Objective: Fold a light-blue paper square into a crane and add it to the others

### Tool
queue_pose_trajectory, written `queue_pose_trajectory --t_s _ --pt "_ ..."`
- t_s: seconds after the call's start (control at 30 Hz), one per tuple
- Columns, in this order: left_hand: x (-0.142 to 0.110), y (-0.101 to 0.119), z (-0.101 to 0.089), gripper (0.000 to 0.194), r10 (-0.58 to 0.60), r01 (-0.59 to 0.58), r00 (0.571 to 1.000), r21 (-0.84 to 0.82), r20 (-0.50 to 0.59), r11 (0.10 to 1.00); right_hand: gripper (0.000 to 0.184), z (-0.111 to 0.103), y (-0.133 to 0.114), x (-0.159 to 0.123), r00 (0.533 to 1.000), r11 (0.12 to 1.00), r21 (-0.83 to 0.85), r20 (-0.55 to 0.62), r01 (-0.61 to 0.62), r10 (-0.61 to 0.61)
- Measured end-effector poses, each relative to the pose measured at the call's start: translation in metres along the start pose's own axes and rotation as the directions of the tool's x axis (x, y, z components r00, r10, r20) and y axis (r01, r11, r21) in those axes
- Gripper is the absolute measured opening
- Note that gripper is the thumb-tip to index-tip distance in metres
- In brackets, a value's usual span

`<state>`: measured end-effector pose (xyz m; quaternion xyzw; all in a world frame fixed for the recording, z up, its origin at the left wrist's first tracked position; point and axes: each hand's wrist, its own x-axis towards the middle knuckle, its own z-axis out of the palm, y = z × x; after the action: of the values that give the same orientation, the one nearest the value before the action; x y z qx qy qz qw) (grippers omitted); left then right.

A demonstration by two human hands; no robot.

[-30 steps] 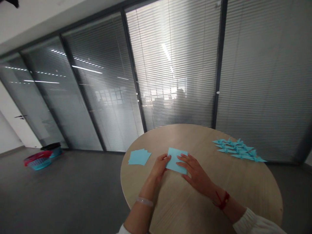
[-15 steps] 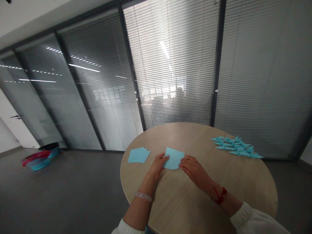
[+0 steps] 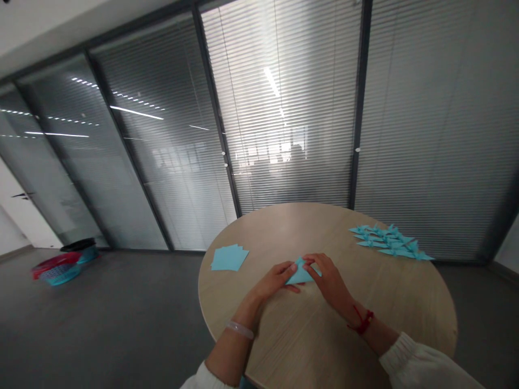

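Note:
A light blue sheet of origami paper (image 3: 300,275) lies between my hands, bent into a triangle-like shape with its peak away from me. My left hand (image 3: 278,279) grips its left side, thumb on top and fingers passing beneath. My right hand (image 3: 329,276) holds the upper right part with curled fingers and thumb. Fingers cover parts of the paper's edges, so how exactly the corners meet cannot be made out. To the left of my hands rests a small spread of flat blue paper sheets (image 3: 229,257).
Several folded blue paper cranes (image 3: 391,241) stand in rows at the right of the round wooden table (image 3: 295,224). On the floor far left sit a basket with a red liner (image 3: 59,268) and a bin with a black liner (image 3: 81,249). Glass partitions with blinds (image 3: 292,108) rise behind the table.
The sheet, flat and square before, is now doubled over into a triangle. My right hand has moved up along it, and my left hand has shifted right, fingers under the paper.

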<state>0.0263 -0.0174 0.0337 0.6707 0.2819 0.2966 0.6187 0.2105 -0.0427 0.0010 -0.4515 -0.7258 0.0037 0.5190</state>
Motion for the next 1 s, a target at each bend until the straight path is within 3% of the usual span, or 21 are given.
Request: queue_pose_trajectory --t_s 0.27,1.0 --pt "0.0051 -0.0018 0.0034 0.048 0.068 -0.066 0.998 0.106 -0.015 0.992 0.016 -0.0005 0.0013 0.0016 0.995 0.996 -0.001 -0.027 -0.093 0.093" --pt "0.0045 -0.0063 -0.0003 0.036 0.143 -0.131 0.99 0.361 -0.008 0.923 0.023 -0.0039 0.0015 0.0037 0.999 0.999 -0.05 -0.033 -0.015 0.013"
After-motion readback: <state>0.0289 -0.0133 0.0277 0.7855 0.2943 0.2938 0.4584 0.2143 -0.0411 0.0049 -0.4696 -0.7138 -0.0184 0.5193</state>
